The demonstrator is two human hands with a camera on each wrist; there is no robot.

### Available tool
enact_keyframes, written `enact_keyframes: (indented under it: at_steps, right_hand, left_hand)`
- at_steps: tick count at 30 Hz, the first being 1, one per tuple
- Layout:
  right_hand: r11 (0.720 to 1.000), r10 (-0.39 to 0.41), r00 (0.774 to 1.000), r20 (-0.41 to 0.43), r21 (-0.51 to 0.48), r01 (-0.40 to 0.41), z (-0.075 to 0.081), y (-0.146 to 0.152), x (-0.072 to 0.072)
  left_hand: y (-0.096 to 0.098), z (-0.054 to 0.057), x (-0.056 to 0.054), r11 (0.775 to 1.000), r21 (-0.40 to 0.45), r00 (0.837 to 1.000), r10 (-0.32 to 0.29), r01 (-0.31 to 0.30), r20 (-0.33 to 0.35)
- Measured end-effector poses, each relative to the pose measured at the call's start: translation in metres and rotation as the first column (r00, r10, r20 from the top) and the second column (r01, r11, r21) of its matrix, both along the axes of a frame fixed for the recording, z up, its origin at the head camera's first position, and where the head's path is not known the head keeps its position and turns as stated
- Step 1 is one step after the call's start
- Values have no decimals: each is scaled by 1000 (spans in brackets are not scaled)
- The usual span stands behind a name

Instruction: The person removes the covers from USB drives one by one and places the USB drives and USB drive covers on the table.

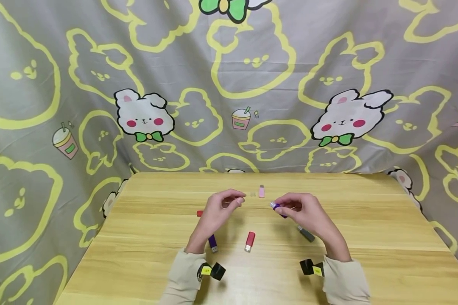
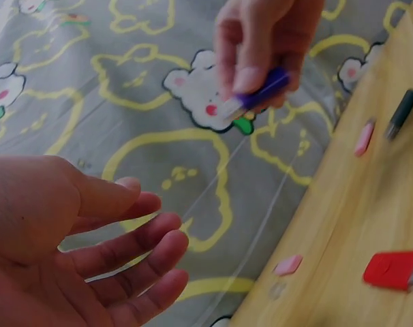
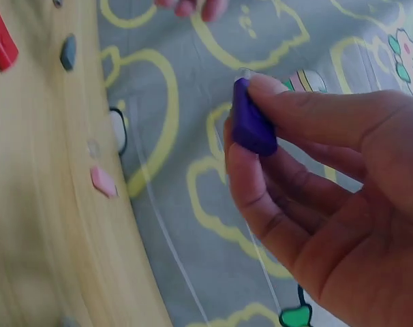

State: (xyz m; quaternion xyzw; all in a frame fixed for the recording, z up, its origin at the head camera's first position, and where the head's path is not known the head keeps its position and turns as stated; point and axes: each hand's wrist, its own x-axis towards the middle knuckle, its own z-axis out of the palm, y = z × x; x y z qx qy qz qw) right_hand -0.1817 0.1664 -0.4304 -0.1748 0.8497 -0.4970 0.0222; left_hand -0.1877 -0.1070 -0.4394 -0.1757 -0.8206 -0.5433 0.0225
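The left hand [image 1: 218,209] is loose and holds nothing, while the right hand [image 1: 304,207] pinches a purple stick [image 3: 253,125] above the counter [image 1: 385,220], slanted long-ways, its silver tip [image 1: 272,204] pointing toward the left hand and back edge.

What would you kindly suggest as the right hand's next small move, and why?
I would probably lower the purple USB stick onto the table: the right hand pinches it above the surface, the left hand holds nothing, and other sticks, such as the grey stick, lie there.
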Motion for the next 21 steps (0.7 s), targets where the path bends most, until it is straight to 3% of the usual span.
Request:
enact_keyframes:
  at_steps: [4, 9, 21]
  right_hand:
    - [998, 15, 999, -30, -54, -17, -1, -13, 0]
    - [996, 21, 998, -65, -91, -27, -1, -27, -1]
    - [992, 15, 997, -77, -125, -25, 1, -38, 1]
  left_hand:
    - [12, -1, 2, 998, 4, 998, -68, 68, 17]
    - [22, -3, 2, 988, 76, 990, -139, 137, 22]
    - [29, -6, 1, 969, 219, 989, -132, 115, 64]
